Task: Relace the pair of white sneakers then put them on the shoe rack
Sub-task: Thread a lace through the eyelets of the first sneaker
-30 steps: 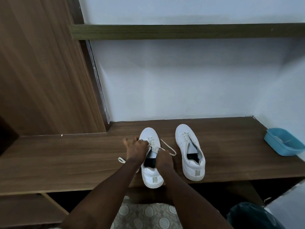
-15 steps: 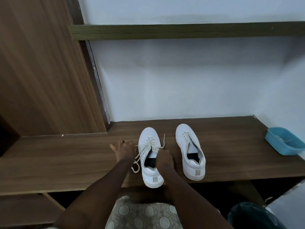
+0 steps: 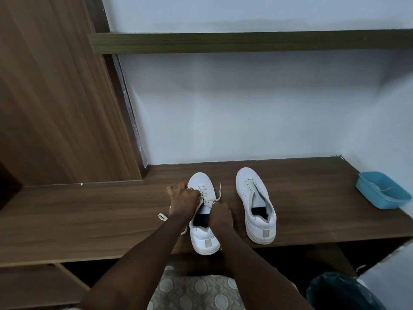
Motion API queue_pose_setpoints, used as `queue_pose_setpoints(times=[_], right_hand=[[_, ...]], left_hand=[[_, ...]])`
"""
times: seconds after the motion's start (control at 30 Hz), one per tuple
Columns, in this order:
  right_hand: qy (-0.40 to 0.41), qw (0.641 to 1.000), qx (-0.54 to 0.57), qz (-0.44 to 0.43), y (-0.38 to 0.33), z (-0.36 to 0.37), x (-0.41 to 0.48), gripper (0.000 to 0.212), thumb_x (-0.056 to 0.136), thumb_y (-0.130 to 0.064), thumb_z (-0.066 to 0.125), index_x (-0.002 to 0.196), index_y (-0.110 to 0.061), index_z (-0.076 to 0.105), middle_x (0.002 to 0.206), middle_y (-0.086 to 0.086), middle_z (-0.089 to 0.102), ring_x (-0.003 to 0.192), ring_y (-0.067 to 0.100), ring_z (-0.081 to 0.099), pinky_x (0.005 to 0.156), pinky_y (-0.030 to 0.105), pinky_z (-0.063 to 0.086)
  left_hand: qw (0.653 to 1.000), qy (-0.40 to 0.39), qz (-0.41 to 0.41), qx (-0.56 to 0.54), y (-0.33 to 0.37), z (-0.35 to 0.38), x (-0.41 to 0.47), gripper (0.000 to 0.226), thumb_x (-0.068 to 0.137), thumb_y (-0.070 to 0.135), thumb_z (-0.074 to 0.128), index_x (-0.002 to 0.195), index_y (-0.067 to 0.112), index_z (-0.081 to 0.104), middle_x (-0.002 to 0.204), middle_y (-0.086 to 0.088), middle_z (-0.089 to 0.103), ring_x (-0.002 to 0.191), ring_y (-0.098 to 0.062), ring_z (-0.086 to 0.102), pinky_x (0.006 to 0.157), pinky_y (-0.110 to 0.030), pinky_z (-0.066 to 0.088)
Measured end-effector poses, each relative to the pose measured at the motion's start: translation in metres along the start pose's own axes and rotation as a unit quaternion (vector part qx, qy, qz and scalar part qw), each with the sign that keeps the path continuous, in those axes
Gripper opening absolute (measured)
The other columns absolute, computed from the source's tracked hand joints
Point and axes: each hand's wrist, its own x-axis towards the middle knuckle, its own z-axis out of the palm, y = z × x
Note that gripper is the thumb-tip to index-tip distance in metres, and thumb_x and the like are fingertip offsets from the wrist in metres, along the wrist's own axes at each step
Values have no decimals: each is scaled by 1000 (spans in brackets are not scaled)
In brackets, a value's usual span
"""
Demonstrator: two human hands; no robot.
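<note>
Two white sneakers stand toes-away on the brown wooden shelf (image 3: 89,215). The left sneaker (image 3: 204,239) is partly laced, with a white lace (image 3: 219,191) rising loose on its right side and another lace end (image 3: 162,217) lying on the shelf to its left. My left hand (image 3: 184,201) pinches the lace at the sneaker's left eyelets. At the tongue's right side, my right hand (image 3: 220,214) grips the lace. The right sneaker (image 3: 257,198) stands apart, untouched, without a visible lace.
A blue plastic tub (image 3: 382,193) sits at the shelf's right end. A wooden cabinet side (image 3: 55,97) rises on the left, a dark upper shelf (image 3: 245,42) crosses above. A dark bag (image 3: 339,291) lies below right.
My left hand came back from the shelf surface to the sneaker's left eyelets and took hold of the lace. The right hand stays at the tongue; the right lace end stands up higher.
</note>
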Motion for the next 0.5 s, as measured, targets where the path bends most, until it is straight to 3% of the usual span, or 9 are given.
queue_pose_setpoints(times=[0.13, 0.2, 0.27, 0.4, 0.5], right_hand=[[1, 1000, 2, 2, 0, 0, 0, 31, 98, -6, 40, 126, -8, 52, 128, 12, 51, 118, 27, 54, 93, 32, 46], [1, 1000, 1, 1, 0, 0, 0, 31, 98, -5, 39, 126, -7, 51, 128, 13, 51, 118, 27, 54, 93, 31, 45], [0, 1000, 0, 0, 0, 0, 1, 31, 98, -6, 38, 127, -7, 51, 129, 13, 50, 119, 27, 53, 93, 31, 45], [-4, 1000, 5, 2, 0, 0, 1, 31, 98, -5, 38, 126, -7, 51, 130, 12, 50, 119, 26, 53, 93, 30, 45], [-3, 1000, 7, 3, -1, 1, 0, 31, 98, -4, 40, 126, -7, 51, 131, 12, 53, 121, 25, 53, 95, 30, 45]], left_hand=[[999, 26, -8, -28, -4, 2, -6, 19, 91, 34, 55, 96, 22, 68, 89, 1, 69, 114, -23, 47, 99, -60, 23], [999, 43, -20, -10, -10, 5, -8, 17, 65, 34, 82, 69, 24, 69, 60, 2, 64, 87, -23, 60, 83, -62, 38], [997, 64, -42, -15, -19, 15, -9, 27, 44, 27, 91, 57, 25, 67, 48, 4, 58, 71, -23, 61, 72, -60, 44], [991, 45, -113, -53, -35, 25, -13, 9, 71, 23, 76, 76, 18, 70, 68, -3, 66, 90, -28, 56, 89, -63, 32], [984, 13, -172, -40, -47, 29, -18, 15, 88, 30, 57, 97, 21, 66, 92, -1, 69, 110, -26, 46, 100, -58, 22]])
